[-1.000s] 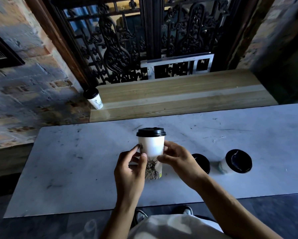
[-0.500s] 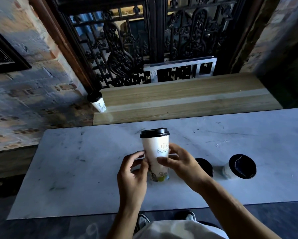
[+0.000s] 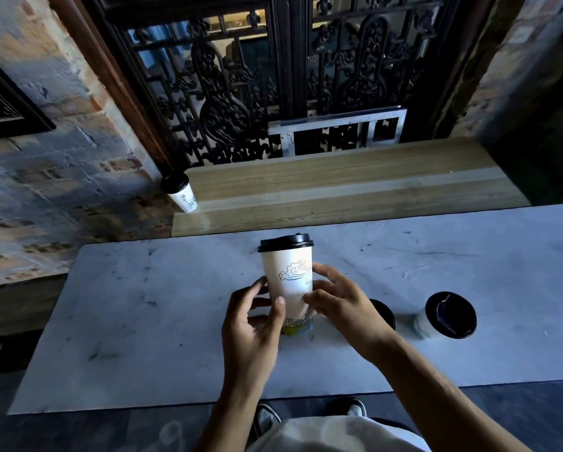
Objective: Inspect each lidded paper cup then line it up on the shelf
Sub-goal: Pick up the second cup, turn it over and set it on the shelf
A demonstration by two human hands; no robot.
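Observation:
A tall white paper cup (image 3: 288,275) with a black lid and line drawings stands upright over the marble table (image 3: 143,321), held from both sides. My left hand (image 3: 252,324) grips its lower left side and my right hand (image 3: 338,305) wraps its right side. A second lidded cup (image 3: 384,313) sits behind my right wrist, mostly hidden. A third lidded cup (image 3: 448,316) stands on the table to the right. One lidded cup (image 3: 180,195) stands at the left end of the wooden shelf (image 3: 338,190).
Behind the shelf rises a dark ornate iron grille (image 3: 273,76) with a small metal frame (image 3: 335,132). Brick wall (image 3: 45,158) borders the left side and another wall the right. My shoes (image 3: 306,415) show below the table's near edge.
The cup has been turned in my hands, so a cloud drawing now faces me instead of the figure drawing. My fingers have shifted around it. The view has tilted slightly.

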